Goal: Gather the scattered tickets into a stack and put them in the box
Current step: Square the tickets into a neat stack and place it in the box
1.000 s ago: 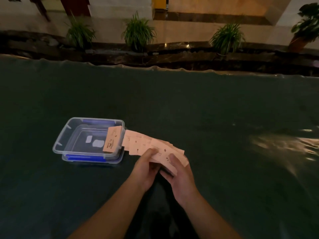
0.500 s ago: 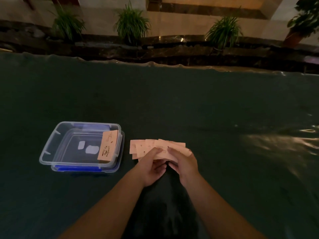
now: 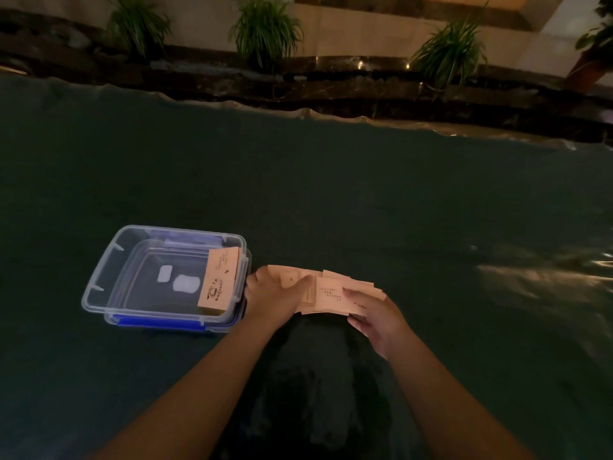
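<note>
A loose, fanned bunch of pale orange tickets rests low over the dark green table, held between both hands. My left hand covers its left end and my right hand grips its right end from the near side. To the left stands a clear plastic box with blue clips. One ticket with a coffee-cup print leans inside it against the right wall.
The dark green cloth stretches far back to a wavy edge. Beyond it runs a dark stone ledge with potted plants. A bright reflection lies on the cloth at the right.
The fanned tickets were lowered from near the box rim to the table and pushed closer together. My left hand slid to the bunch's left end. The ticket in the box stayed put.
</note>
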Tool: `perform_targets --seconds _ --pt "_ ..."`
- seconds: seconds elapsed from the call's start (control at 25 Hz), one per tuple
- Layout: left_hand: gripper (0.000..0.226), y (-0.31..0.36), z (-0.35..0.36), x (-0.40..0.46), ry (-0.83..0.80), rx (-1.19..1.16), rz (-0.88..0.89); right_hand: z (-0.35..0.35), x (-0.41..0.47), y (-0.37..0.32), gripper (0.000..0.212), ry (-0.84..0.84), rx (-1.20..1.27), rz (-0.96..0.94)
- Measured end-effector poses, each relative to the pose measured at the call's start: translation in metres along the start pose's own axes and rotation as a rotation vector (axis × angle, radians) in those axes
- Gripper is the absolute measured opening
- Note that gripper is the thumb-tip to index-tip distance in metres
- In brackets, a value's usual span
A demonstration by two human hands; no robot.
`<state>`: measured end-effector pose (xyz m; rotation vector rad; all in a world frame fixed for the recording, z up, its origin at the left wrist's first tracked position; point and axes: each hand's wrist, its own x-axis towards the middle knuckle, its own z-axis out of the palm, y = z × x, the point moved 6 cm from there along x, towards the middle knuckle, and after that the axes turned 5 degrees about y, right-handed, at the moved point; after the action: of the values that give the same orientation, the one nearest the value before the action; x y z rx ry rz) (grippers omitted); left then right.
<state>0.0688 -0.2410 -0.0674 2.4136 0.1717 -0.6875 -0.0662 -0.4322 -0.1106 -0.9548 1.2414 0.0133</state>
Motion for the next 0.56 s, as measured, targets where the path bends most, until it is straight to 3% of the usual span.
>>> perform_targets --seconds 0.08,0.24,0.56 --pt "0.118 -0.002 0.013 0.007 -0.049 -0.056 -0.092 0.001 0.002 -0.001 0.043 -0.022 -0.006 0.008" --pt "0.120 -0.009 0.022 0.019 -0.103 -0.110 -0.221 0.007 0.004 -0.004 0.036 -0.045 -0.013 0.010" --pt "0.090 0.012 0.039 0.011 -0.126 -0.066 -0.173 0.033 0.004 -0.007 0.056 -0.055 -0.061 -0.068"
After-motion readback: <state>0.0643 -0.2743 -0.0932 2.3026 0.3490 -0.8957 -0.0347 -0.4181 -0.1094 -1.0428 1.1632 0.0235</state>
